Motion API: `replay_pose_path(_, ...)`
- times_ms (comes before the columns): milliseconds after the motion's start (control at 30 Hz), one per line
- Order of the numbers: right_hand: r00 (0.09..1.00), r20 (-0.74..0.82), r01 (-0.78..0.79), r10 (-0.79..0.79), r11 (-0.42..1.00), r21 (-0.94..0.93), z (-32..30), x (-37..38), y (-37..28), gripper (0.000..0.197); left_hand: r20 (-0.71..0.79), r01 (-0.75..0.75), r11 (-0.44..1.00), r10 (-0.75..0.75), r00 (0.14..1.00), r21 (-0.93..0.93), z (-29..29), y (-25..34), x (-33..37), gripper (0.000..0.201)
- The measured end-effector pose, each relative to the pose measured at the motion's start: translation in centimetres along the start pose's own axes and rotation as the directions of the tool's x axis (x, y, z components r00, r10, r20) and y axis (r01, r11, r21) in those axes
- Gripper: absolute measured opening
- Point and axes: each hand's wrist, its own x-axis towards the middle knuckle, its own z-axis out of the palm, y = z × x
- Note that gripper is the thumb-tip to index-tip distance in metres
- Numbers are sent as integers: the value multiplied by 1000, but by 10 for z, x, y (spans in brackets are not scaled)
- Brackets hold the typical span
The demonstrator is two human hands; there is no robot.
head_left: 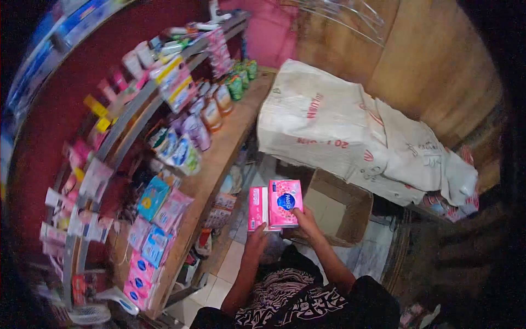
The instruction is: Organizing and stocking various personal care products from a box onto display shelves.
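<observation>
Two pink packs that look like facial tissue are held side by side in front of my body. My left hand (256,237) grips the lower end of the left tissue pack (256,200), its thumb on the near edge. My right hand (307,222) is closed on the lower right corner of the right tissue pack (286,192), which has a dark blue oval on its face. The packs touch or overlap slightly; the fingers beneath them are hidden. Just beyond and to the right, an open cardboard box (356,219) stands on the floor.
A wooden shelf (213,159) on my left carries bottles, pouches and more pink packs (139,279). Above it, a narrow rack (123,131) holds small toiletries. A large white woven sack (329,120) lies beyond the box, against wood panelling (438,66). Pale tiles (230,260) cover the floor.
</observation>
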Motion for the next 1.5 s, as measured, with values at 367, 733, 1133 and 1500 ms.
replay_pose_path(367,886,429,-64,178,961,-267,184,-38,79,26,-294,-248,162,-416,861,-955,-124,-71,-112,39)
replay_pose_path(733,621,742,206,253,861,-465,323,-122,189,37,-543,-583,178,-640,543,-793,-177,-160,-265,46)
replay_pose_path(1133,322,865,207,385,863,-462,406,-187,268,46,-657,-867,161,-720,223,-471,-188,-189,-335,44)
replay_pose_path(1500,434,808,495,398,644,-584,498,-190,373,46,-647,-928,228,-762,19,-296,-195,-193,-344,51)
